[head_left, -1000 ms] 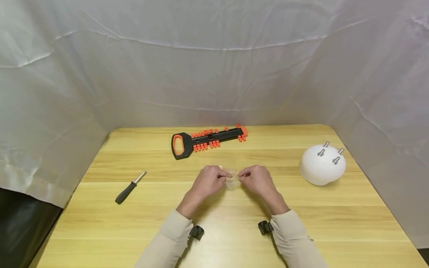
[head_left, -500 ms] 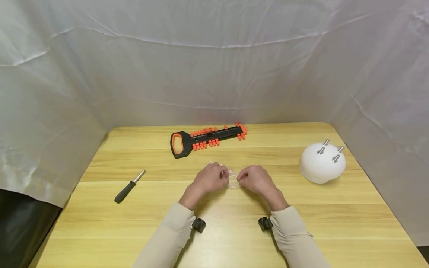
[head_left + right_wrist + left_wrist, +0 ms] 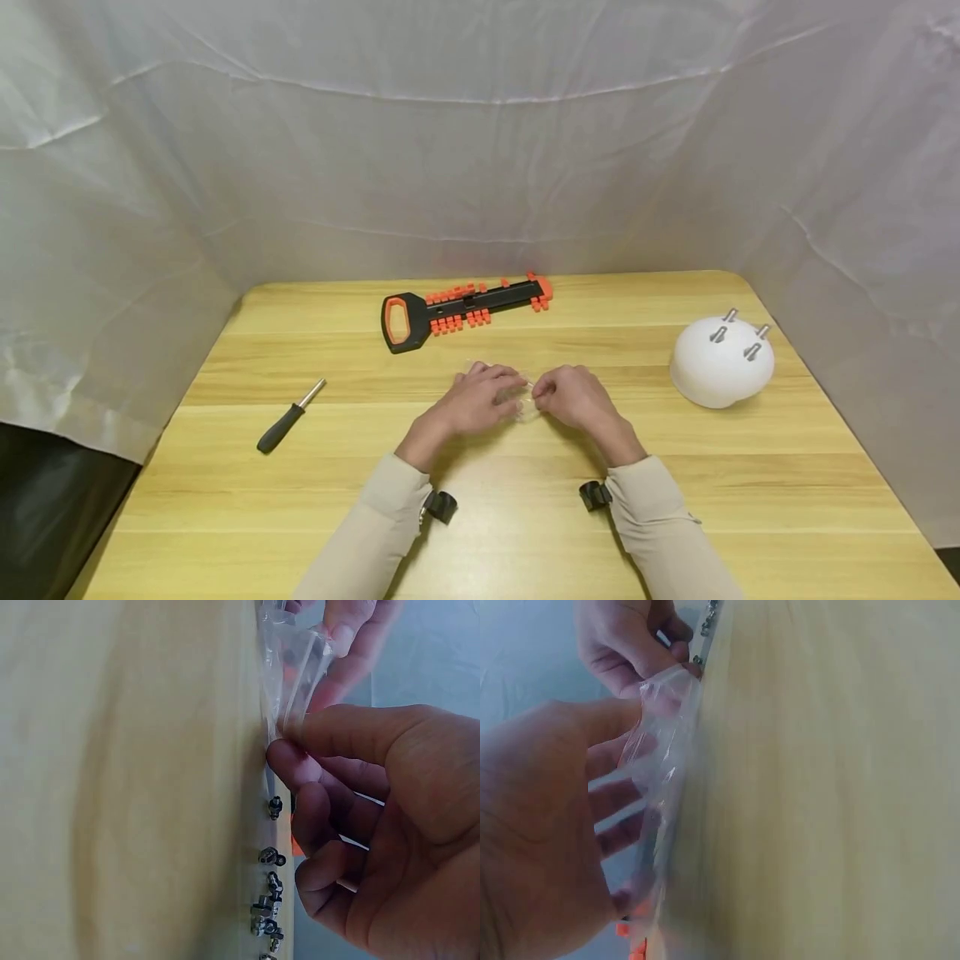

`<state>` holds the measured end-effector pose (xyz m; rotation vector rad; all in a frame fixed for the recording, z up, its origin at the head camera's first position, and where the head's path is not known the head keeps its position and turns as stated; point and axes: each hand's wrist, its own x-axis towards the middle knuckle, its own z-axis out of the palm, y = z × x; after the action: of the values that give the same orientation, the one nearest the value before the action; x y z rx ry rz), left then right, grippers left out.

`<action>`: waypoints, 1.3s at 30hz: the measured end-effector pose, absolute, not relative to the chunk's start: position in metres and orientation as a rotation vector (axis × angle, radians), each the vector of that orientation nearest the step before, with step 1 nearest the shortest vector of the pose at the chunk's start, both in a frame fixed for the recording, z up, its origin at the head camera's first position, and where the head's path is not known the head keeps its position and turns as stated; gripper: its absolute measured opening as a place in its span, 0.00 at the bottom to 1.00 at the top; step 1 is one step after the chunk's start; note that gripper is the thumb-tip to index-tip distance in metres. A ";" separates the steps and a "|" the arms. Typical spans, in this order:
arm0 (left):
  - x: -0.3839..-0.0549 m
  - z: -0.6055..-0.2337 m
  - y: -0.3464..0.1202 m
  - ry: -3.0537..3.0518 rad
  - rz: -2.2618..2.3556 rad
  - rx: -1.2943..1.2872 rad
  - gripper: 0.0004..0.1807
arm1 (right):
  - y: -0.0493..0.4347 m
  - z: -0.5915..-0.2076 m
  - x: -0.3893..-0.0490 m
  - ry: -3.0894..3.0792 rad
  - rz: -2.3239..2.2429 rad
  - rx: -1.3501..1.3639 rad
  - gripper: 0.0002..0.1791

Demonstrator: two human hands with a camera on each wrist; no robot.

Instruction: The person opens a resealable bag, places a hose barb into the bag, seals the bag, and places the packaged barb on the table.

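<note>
A clear plastic bag [image 3: 664, 731] lies crumpled between the two hands, low over the table. My right hand [image 3: 576, 395] pinches one end of it between thumb and fingertips, plain in the right wrist view. My left hand [image 3: 480, 400] has its fingers spread and fairly straight. Its thumb touches the bag's edge while the other fingers [image 3: 615, 796] show behind the film. Several small metal fittings [image 3: 271, 889] lie on the table beside my right hand, seen in both wrist views; in the head view that hand hides them.
A black-handled driver [image 3: 288, 421] lies at the left of the table [image 3: 517, 533]. At the back is a long black tool with a loop handle [image 3: 405, 323] and orange tabs. A white dome [image 3: 720, 367] with several metal posts stands at the right. Pale sheeting [image 3: 480, 167] surrounds the table.
The left hand's fingers pinched at the bag one second ago, then curled in; now they have spread and reach toward the right hand. The right hand keeps its pinch almost in place.
</note>
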<state>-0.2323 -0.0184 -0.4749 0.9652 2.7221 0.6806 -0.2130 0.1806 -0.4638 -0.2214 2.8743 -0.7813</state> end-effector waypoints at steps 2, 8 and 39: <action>-0.231 -0.475 -0.018 2.723 0.662 0.936 0.27 | 0.181 -0.464 -0.214 2.877 -0.778 -0.237 0.05; -0.230 -0.474 -0.017 2.730 0.648 0.906 0.34 | 0.183 -0.463 -0.217 2.875 -0.777 -0.282 0.06; -0.226 -0.468 -0.003 2.815 0.442 0.827 0.45 | 0.187 -0.464 -0.217 2.924 -0.816 -0.355 0.07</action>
<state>-0.2265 -0.0035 -0.4683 0.8270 2.8152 0.4417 -0.2168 0.1867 -0.4641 -0.3552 2.9236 -0.8157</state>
